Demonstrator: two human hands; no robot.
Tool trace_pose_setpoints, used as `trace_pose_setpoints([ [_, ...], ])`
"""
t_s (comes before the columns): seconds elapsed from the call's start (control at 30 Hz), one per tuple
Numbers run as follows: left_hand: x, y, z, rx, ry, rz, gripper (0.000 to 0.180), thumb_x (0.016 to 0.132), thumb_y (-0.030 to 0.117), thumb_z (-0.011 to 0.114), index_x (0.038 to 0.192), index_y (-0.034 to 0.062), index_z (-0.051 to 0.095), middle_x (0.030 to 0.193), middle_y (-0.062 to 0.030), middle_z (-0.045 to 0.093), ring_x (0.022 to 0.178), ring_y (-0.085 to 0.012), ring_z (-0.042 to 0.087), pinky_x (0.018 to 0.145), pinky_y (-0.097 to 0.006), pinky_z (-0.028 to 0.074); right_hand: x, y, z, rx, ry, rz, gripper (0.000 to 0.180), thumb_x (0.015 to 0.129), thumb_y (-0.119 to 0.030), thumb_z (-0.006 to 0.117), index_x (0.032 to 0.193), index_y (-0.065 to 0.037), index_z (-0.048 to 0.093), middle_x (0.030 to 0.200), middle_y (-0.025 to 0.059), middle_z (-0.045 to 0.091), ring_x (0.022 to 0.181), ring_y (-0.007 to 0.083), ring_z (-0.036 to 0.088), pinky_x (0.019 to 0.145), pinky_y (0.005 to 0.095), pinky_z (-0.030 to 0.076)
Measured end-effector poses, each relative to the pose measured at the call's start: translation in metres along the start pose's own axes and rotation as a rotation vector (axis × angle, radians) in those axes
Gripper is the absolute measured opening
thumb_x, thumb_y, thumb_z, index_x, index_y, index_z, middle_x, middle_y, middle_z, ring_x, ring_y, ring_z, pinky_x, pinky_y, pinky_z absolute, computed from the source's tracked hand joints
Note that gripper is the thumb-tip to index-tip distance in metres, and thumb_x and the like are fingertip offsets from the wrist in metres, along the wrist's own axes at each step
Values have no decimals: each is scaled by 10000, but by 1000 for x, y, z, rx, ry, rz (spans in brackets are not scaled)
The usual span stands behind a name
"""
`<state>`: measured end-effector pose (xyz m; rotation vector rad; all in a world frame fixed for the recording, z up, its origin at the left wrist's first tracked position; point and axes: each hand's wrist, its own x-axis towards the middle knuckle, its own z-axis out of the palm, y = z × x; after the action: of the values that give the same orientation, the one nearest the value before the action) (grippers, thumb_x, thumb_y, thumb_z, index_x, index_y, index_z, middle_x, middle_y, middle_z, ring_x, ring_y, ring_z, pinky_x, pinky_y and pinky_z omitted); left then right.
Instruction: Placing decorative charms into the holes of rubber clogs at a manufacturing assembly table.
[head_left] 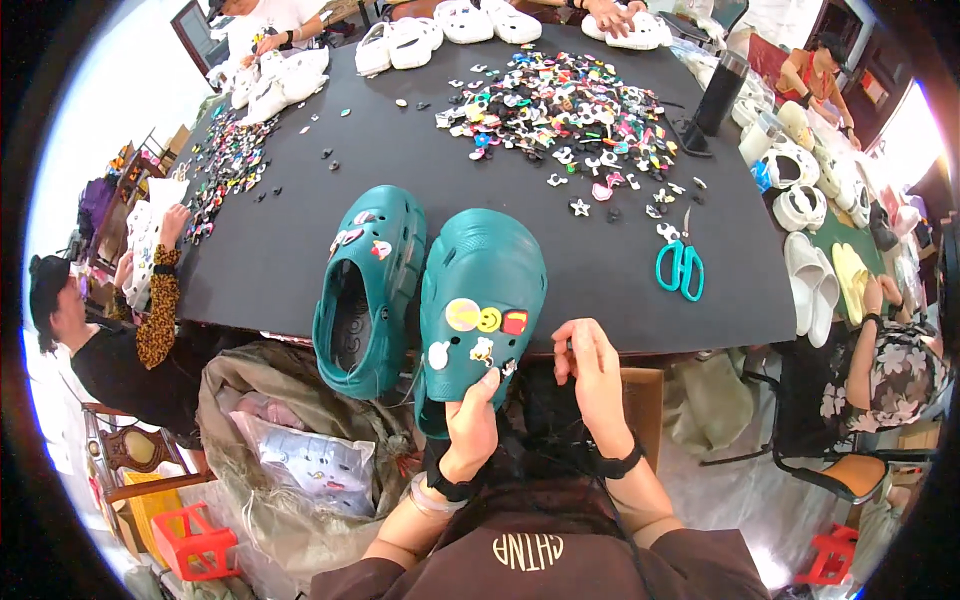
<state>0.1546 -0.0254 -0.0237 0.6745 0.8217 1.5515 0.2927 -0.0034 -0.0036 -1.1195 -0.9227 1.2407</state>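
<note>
Gripped in left hand, thumb on upper, charm-studded green clog over near edge of dark table, alongside right hand with thumb and forefinger parted, just left, second clog, beyond, teal scissors, charm heap, white clogs.

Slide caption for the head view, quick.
Left hand holding a green clog, right hand beside it, charms heaped on the table.

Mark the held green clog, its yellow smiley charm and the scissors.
Held green clog (484, 272), head view: bare part of the upper.
Yellow smiley charm (489, 320), head view: its centre.
Scissors (682, 243), head view: where the handles meet.
</note>
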Motion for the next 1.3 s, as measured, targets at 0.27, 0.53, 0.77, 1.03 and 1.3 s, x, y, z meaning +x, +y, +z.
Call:
trace_pose_setpoints([
  [0.27, 5, 5, 14, -78, -68, -33, 481, 948, 385, 313, 1272, 36, 382, 1207, -87, 496, 1109, -211, 479, 948, -365, 359, -2, -13, 20, -391, 54, -305, 279, 721, -134, 724, 851, -36, 498, 788, 23, 462, 571, 79, 431, 509, 213, 382],
  [0.53, 7, 8, 14, -114, -225, 10, 480, 954, 369, 324, 1303, 41, 343, 1255, -83, 461, 1159, -219, 442, 981, -373, 329, 10, -18, 40, -613, 161, -291, 573, 561, -375, 821, 879, -71, 454, 768, 35, 439, 567, 141, 462, 501, 280, 414],
  [0.77, 9, 6, 16, -141, -144, -20, 494, 956, 395, 313, 1309, 51, 343, 1254, -75, 465, 1149, -211, 449, 960, -362, 341, 20, 7, 39, -653, 174, -497, 471, 670, -335, 757, 862, -48, 437, 785, 77, 414, 560, 220, 486, 487, 327, 422],
  [1.03, 9, 2, 24, -134, -80, -51, 519, 955, 391, 319, 1331, 33, 303, 1310, -101, 420, 1196, -239, 413, 1011, -380, 303, 32, 4, 37, -885, 250, -683, 262, 774, -152, 601, 969, -35, 472, 814, 120, 538, 617, 280, 569, 526, 339, 443],
  [1.3, 11, 0, 32, -138, 34, -46, 523, 948, 402, 348, 1331, 49, 305, 1299, -102, 424, 1166, -240, 437, 988, -380, 327, 43, 11, 34, -607, 351, -540, 162, 928, -151, 393, 927, -25, 495, 795, 83, 550, 529, 175, 495, 506, 293, 421],
])
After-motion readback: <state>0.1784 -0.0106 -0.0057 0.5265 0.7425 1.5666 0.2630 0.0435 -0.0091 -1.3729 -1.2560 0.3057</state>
